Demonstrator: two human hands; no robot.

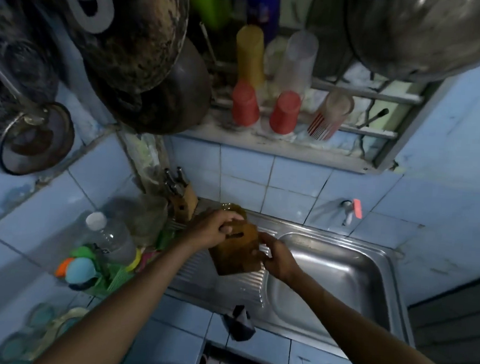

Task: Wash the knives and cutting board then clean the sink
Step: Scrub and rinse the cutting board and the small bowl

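Note:
A small brown wooden cutting board (236, 252) with a slot handle is held over the ribbed drainboard (198, 278) of the steel sink (340, 274). My left hand (215, 230) grips the board's top end near the slot. My right hand (277, 258) holds its right edge, fingers curled round it. A wooden knife block (185, 202) with several dark knife handles (173, 181) stands behind the drainboard by the tiled wall. The sink basin looks bare and wet.
A tap with a red handle (352, 211) sticks out of the wall above the basin. A clear bottle (113, 237) and a green rack with sponges (85, 267) crowd the left counter. Pots hang overhead; cups (285, 112) stand on the shelf.

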